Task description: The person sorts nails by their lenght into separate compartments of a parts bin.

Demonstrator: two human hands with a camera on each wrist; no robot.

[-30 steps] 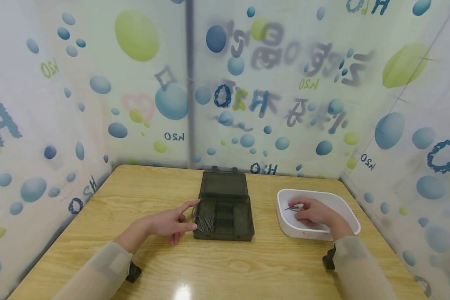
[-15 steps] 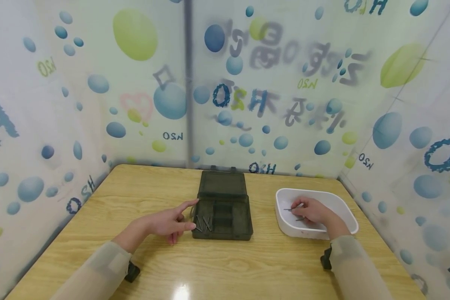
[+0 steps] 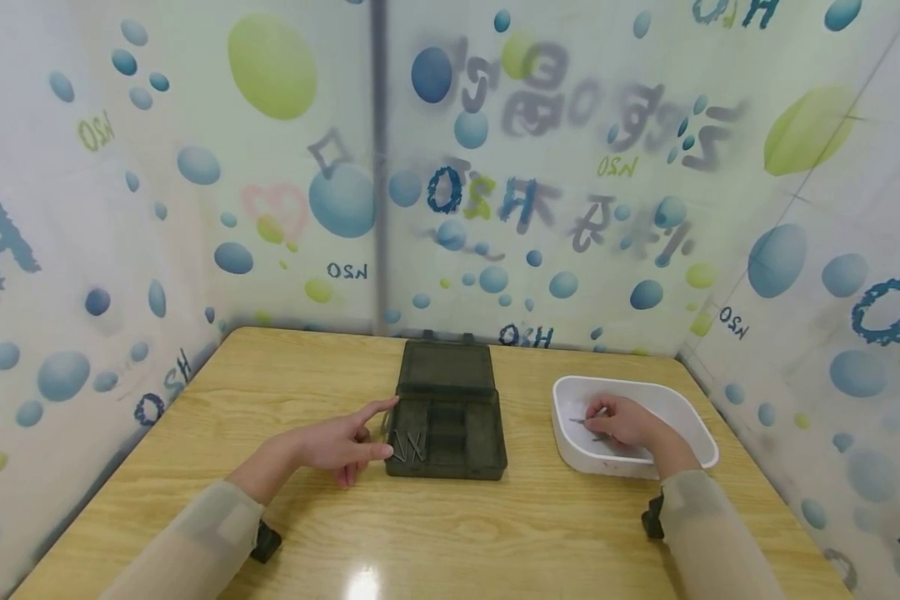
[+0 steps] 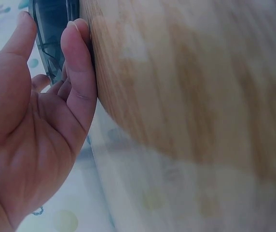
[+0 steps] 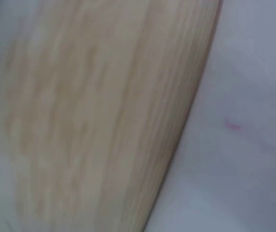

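Observation:
A dark, see-through box (image 3: 483,433) lies with its lid (image 3: 447,367) folded back; several thin metal pieces (image 3: 408,447) lie in its left compartment. My left hand (image 3: 337,444) rests at the box's left side, forefinger and thumb extended against it; the left wrist view shows this hand (image 4: 36,125) beside the box (image 4: 54,29). Inside the white tray (image 3: 562,433), my right hand (image 3: 626,423) has its fingertips together around a thin metal piece (image 3: 576,421), its tip sticking out leftwards. The right wrist view shows no hand, only the tray's wall (image 5: 244,96) and wood.
The wooden table (image 3: 450,542) carries the box near its middle and the tray at the right. Behind stands a patterned curtain (image 3: 285,167), with more of it at both sides.
My right fingers have shifted slightly within the tray and drawn closer together around the metal piece. My left hand and the box have stayed in place.

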